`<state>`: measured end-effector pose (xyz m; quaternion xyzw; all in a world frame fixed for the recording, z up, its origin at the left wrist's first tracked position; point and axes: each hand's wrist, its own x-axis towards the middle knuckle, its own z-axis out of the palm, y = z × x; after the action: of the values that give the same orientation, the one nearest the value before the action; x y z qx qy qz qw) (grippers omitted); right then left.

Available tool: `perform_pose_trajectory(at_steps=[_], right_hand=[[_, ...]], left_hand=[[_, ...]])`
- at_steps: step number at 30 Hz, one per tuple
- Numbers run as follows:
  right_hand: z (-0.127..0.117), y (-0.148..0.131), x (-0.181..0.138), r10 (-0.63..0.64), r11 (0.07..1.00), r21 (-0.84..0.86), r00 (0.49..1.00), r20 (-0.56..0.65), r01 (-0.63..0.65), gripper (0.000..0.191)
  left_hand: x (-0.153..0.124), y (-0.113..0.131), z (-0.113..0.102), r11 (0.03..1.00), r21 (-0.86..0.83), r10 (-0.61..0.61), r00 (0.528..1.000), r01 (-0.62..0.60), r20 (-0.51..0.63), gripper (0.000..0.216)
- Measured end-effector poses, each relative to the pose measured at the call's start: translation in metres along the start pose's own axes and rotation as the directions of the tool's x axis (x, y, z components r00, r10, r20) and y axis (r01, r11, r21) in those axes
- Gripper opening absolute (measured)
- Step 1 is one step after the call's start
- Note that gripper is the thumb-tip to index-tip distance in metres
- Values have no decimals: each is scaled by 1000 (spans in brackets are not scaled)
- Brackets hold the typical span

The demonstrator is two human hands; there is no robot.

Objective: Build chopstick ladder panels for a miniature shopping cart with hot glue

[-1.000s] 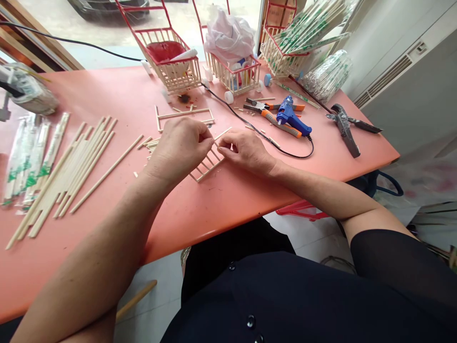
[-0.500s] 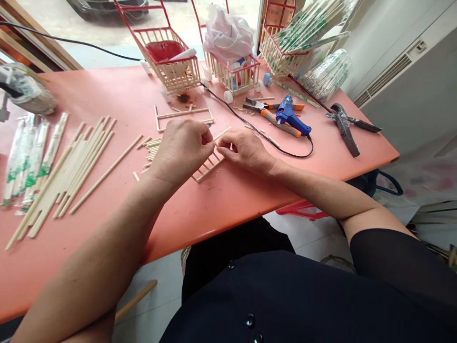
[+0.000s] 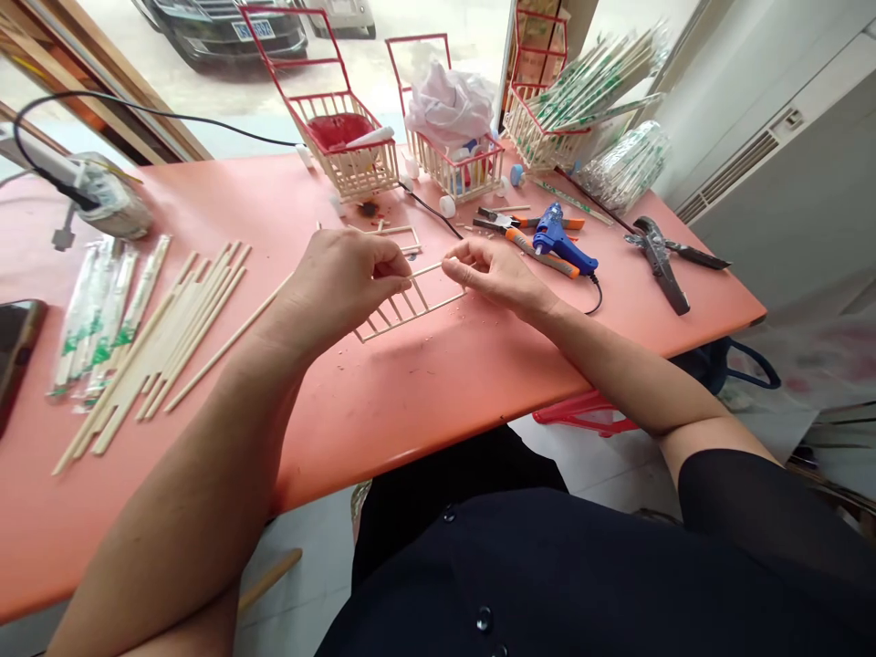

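A small ladder-like frame of thin wooden sticks (image 3: 392,321), with several crossbars at its left part, is held just above the table between my hands. My left hand (image 3: 338,278) pinches its upper rail between thumb and fingers. At the right, my right hand (image 3: 499,276) has thumb and fingertips closed on the same rail near its end. Behind my left hand lies a second stick frame (image 3: 414,239), partly covered by that hand. A single chopstick (image 3: 229,343) lies to the left, its far end hidden by my left wrist.
Loose chopsticks (image 3: 164,342) and wrapped ones (image 3: 113,315) lie left, near a phone (image 3: 17,351). A blue glue gun (image 3: 557,239) and orange-handled pliers (image 3: 540,253) lie right, with a dark clamp-like tool (image 3: 658,260) beyond. Miniature stick carts (image 3: 359,173) stand at the back.
The right hand has shifted right along the frame, and the hands are farther apart. More of the stick frame shows between them. The camera view has turned slightly left.
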<state>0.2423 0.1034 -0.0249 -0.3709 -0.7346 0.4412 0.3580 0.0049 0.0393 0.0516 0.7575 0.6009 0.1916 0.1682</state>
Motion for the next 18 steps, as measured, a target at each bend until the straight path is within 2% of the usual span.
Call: perform_pose_trajectory(at_steps=[2,5,7,12,15,18], right_hand=[[3,1,0,54,996,64,995,79,-59,69],[8,-3,-1,100,985,129,988,114,-115,63],[9,-7,-2,118,978,162,987,107,-134,60],[9,-12,-3,101,966,232,994,52,-110,61],[8,-12,-4,101,963,251,995,4,-99,68],[5,-12,-6,72,969,242,996,-51,-57,69]], left_hand=[[0,-3,0,1000,0,29,1000,-29,-5,18],[2,-8,4,997,5,78,996,-77,-50,17],[3,-12,8,994,-1,109,987,-110,-118,14],[4,-17,17,981,22,192,961,-191,-201,10],[-6,0,9,961,110,278,882,-256,-380,11],[-34,29,-5,885,82,436,755,-458,-489,18]])
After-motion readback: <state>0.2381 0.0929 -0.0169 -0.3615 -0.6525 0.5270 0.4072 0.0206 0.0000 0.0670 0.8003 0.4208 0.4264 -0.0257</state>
